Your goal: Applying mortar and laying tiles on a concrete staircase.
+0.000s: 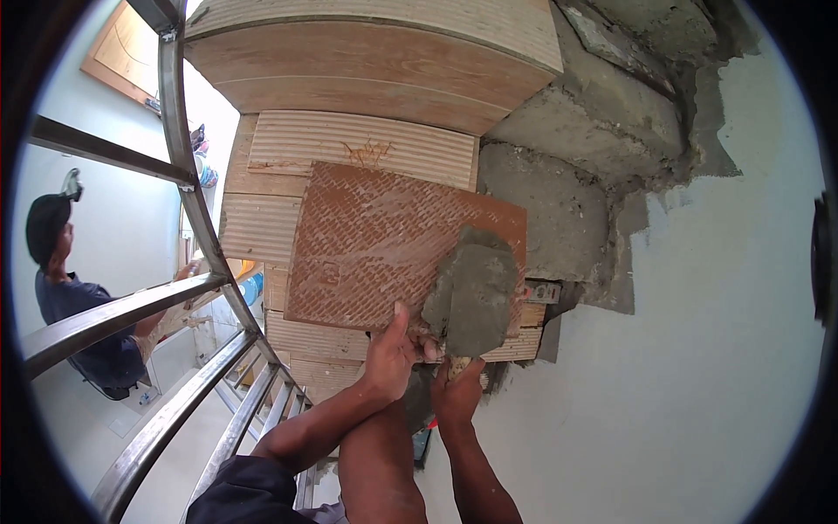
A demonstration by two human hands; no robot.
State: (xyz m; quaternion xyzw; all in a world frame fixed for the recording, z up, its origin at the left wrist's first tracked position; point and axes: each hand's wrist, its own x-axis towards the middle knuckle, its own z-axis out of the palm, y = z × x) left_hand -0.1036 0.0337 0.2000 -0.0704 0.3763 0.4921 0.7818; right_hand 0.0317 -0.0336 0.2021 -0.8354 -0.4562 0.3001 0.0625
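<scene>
Ribbed terracotta tile point(384, 244) — mortar-caked trowel point(471, 297)

I am looking down a staircase whose wood-look tan tiled steps point(367, 83) carry everything here. The nearest broad tread point(375, 52) curves across the top of my view. On the lower ribbed beige steps point(349, 144) rests a square reddish-brown tile point(367, 244), back side up, its lower edge held up. Beside the steps, rough grey bare cement point(567, 148) forms the untiled stair side, touching the pale plastered wall point(698, 349).
</scene>
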